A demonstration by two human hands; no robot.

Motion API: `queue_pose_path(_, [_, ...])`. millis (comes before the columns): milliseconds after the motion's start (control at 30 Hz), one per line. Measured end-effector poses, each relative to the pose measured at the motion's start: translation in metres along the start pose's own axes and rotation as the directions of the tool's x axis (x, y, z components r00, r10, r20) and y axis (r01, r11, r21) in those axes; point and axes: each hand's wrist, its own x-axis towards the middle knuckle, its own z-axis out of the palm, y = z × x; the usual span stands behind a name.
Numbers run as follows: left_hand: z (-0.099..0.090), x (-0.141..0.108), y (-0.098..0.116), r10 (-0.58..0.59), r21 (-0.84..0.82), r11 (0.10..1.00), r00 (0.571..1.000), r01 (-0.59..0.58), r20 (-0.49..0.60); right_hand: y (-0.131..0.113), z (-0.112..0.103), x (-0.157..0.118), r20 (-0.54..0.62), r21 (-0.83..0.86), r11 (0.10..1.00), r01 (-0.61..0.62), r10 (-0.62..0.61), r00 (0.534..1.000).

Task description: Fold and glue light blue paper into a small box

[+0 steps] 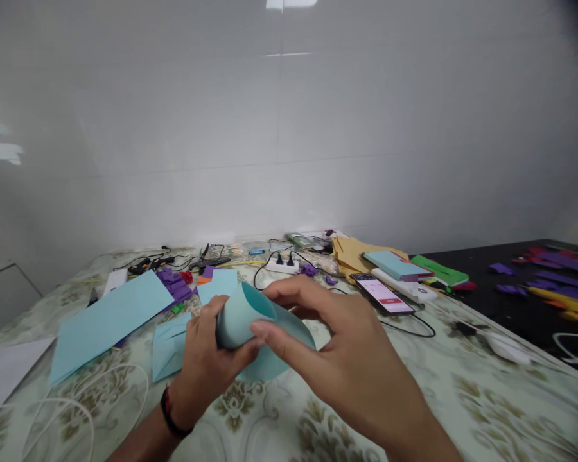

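A light blue sheet of paper (238,319), curled into a loose roll, is held above the patterned tablecloth in both hands. My left hand (209,343) wraps round the left side of the roll, thumb in front. At its right edge, my right hand (334,337) pinches the paper between thumb and fingers. The roll's open end faces up, and its loose part curves away to the right behind my right thumb. A folded light blue paper (166,346) lies beside my left hand, and another light blue piece (224,282) lies just behind the roll.
Large blue sheets (110,321) lie to the left, near purple paper pieces (173,285). A white power strip (282,265) with cables stands behind. On the right are a phone (383,294), yellow-brown envelopes (361,252), a green packet (439,271) and a dark table (505,256).
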Motion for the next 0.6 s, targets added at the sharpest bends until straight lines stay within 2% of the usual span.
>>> queue_pose_path(300, [-0.003,-0.003,-0.010,0.037,-0.005,0.999,0.999,-0.037,0.038,-0.003,0.006,0.000,-0.026,-0.078,0.996,0.052,-0.054,0.998])
queue_pose_path(600, [0.000,-0.006,-0.010,0.034,0.005,0.999,0.999,-0.034,-0.035,-0.001,0.008,-0.001,-0.045,-0.088,0.993,0.084,-0.088,0.995])
